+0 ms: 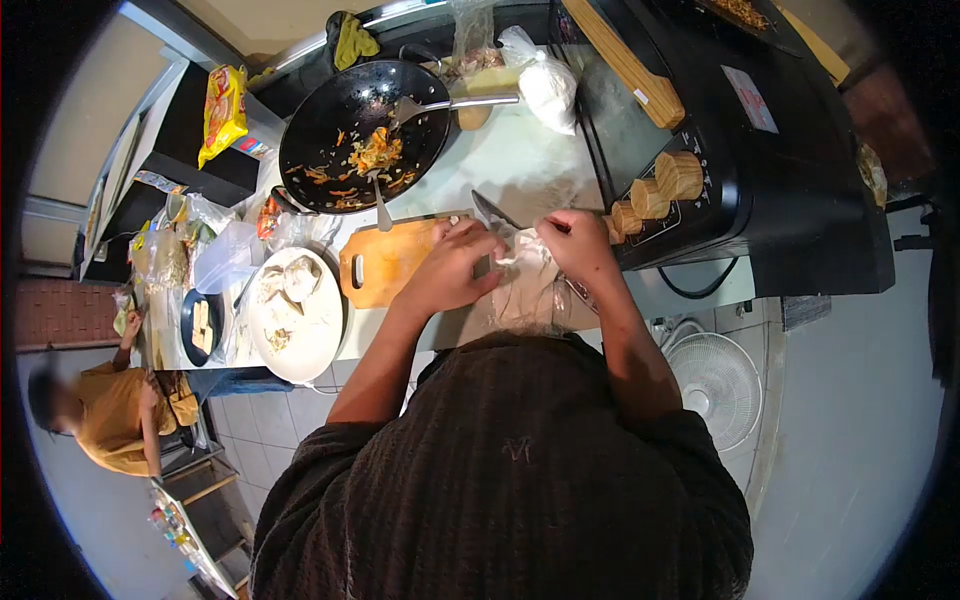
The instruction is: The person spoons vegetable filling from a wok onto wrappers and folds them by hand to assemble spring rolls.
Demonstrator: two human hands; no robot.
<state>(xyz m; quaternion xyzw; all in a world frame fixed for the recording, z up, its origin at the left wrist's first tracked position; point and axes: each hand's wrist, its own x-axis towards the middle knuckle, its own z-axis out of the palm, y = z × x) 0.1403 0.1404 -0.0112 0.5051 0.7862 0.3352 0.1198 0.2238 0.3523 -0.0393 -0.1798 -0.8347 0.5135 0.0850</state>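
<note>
My left hand (458,268) has its fingers curled at the left edge of a thin, crumpled white sheet (532,250). My right hand (582,246) pinches the sheet's upper right side. Under and below the sheet lies clear plastic (515,303), near the counter's front edge. A knife (492,210) rests just beyond the sheet, its blade pointing away to the left. Beside my left hand is a wooden cutting board (375,268), partly covered by that hand. What the sheet is made of cannot be made out.
A black wok (300,150) holds cooked vegetables, a spatula (460,102) and a spoon (380,205). A cream plate (322,340) carries white pieces. Right stands a black stove (720,200) with wooden knobs; behind is a white-filled bag (549,92). A person in orange (115,420) is far left.
</note>
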